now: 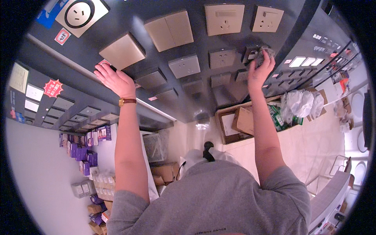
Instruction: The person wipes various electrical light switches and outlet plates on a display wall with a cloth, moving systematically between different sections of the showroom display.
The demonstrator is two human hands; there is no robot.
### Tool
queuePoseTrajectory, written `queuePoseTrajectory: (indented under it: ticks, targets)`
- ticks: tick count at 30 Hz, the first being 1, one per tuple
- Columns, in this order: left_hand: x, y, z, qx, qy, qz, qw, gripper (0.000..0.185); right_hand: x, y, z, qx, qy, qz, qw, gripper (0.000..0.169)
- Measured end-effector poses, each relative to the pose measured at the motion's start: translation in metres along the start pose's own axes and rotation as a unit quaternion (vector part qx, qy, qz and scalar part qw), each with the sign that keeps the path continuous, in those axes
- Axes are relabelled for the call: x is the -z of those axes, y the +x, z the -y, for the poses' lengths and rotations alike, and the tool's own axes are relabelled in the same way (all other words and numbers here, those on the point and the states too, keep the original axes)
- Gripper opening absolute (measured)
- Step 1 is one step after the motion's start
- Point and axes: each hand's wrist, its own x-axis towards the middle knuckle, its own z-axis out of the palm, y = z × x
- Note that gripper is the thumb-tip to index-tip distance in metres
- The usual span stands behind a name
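My right hand [262,70] holds a crumpled grey cloth [265,54] against the right side of a dark wall socket [249,53]. The socket is mounted on a dark display board [202,47]; the fingers hide part of it. My left hand [115,80] is empty and stretched out at the left edge of the board, thumb apart from the fingers. Just above it sits a gold blank switch plate [122,53]. Between the hands are a grey socket [184,66] and a gold two-part switch [169,30]. A socket with a switch [268,19] is above my right hand.
Below the board, an open cardboard box [220,126] holds a smaller carton [245,120], green packs [274,114] and clear plastic bags [299,102]. Purple boxes [80,152] stand against the wall at left. Another display board [308,55] adjoins at right. A white counter [329,196] stands lower right.
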Motion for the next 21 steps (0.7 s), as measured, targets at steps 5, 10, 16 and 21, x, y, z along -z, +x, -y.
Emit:
queuePoseTrajectory:
  ticks: [5,10,16,21]
  targets:
    - [0.002,-0.009,0.003,-0.006,-0.003,0.029,1.000,0.056,-0.024,-0.058,0.031,-0.087,0.092,0.009,0.992,0.057]
    - [0.007,-0.011,0.009,-0.021,0.008,0.042,0.999,0.055,-0.011,-0.082,0.048,-0.079,0.097,0.120,0.985,0.058]
    - [0.016,-0.010,0.015,-0.048,0.024,0.082,0.995,0.054,0.012,-0.066,-0.013,-0.126,0.020,0.047,0.991,0.058]
    - [0.017,-0.016,0.014,-0.054,0.021,0.099,0.993,0.054,-0.026,-0.082,-0.007,-0.153,0.040,0.029,0.987,0.062]
